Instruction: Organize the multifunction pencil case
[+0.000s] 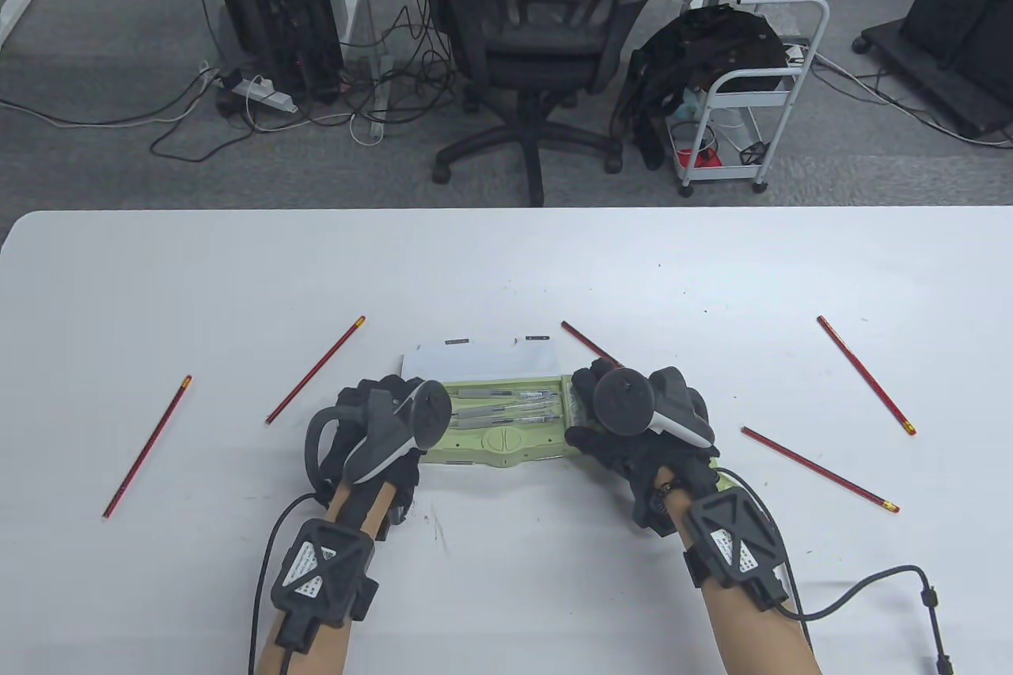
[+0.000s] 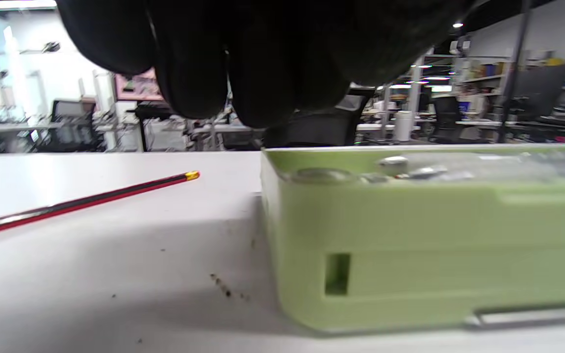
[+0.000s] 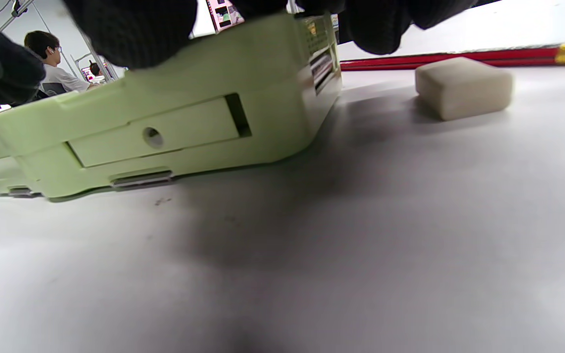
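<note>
Both hands flank the green case [image 1: 498, 430] at mid-counter [image 1: 506, 263]: right hand [image 1: 633, 422] grips its end, left hand [image 1: 380, 430] hovers, its grip unclear. Rigid, light plastic; likely best held by its ends.

No lettering can be read anywhere from where I stand; the pale sticker on the black sensor pad strapped to the left forearm [image 1: 307, 578] carries print too small to make out; the matching black pad on the right forearm [image 1: 732, 548] has a sticker just as illegible; the two small dark labels on the white raised lid of the light green plastic pencil case [image 1: 483, 353] are mere blurs; the pens lying inside the case [image 1: 500, 412] show markings too fine to tell; the red-and-black pencil with a gold band [image 2: 86, 200] bears no legible stamp.
</note>
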`<state>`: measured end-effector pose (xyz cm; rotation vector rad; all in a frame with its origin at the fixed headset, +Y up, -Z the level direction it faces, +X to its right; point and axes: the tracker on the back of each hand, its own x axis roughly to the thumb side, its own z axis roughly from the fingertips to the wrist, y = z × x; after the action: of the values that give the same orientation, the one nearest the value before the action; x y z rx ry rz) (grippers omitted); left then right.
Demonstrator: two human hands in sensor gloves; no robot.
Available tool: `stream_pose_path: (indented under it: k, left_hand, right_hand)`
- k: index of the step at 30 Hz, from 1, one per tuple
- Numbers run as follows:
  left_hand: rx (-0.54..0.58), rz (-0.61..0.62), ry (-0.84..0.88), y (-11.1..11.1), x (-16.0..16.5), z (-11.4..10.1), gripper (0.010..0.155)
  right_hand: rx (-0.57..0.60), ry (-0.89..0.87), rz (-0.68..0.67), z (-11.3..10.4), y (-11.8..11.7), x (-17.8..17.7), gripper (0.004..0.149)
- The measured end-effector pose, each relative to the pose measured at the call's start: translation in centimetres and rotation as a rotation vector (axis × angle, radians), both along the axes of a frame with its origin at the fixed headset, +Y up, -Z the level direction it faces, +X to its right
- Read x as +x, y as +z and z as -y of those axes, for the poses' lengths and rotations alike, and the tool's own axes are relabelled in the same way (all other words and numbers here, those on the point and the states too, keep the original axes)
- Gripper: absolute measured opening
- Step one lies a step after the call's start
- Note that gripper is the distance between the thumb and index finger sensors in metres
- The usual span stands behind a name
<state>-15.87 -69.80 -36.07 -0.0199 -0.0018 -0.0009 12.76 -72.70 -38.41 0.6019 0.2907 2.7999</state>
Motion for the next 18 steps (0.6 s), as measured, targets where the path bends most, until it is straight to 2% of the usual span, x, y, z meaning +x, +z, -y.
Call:
stream_pose_path:
  k: [3,8,12,18]
  left_hand:
    - [-0.089,-0.08,0.05,-1.9,-1.4,0.1,0.052]
    - [-0.223,-0.172,0.24,-4.7,-2.7,0.7,0.057]
    - [-0.299,-0.199,0.287,-6.5,-2.4,1.3,0.058]
    - [-0.362,-0.201,0.316,-7.9,-1.4,1.5,0.057]
  right_hand:
    - [-0.004,-0.003,-0.004,0.0,0.0,-0.1,0.08]
    - [-0.036,-0.023,-0.011,-0.2,-0.2,-0.2,0.079]
    - [-0.059,-0.036,-0.015,-0.2,-0.3,-0.3,0.079]
    - [-0.077,-0.05,-0.018,-0.2,-0.3,-0.2,0.077]
